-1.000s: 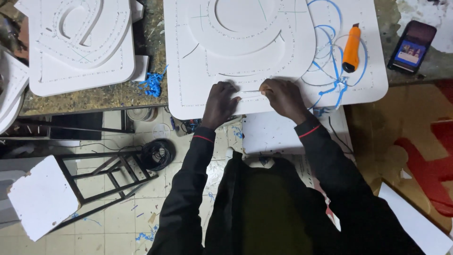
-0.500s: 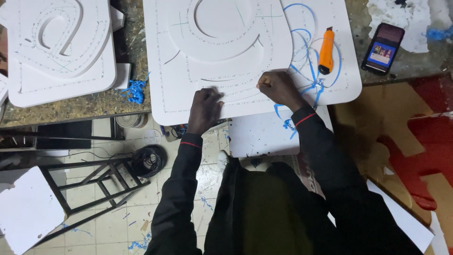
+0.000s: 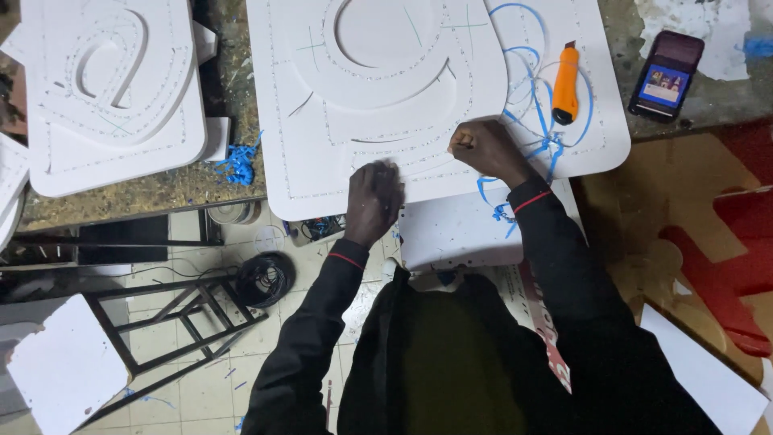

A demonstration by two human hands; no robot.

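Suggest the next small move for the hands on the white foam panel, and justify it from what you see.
Probably the right hand, clenched on the white foam panel, peels onward along the dotted line, since loose blue strips lie beside it, while the left hand presses the panel flat.

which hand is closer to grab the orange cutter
Right. The right hand is a fist on the white board, just below-left of the cutter; the left hand lies flat farther away.
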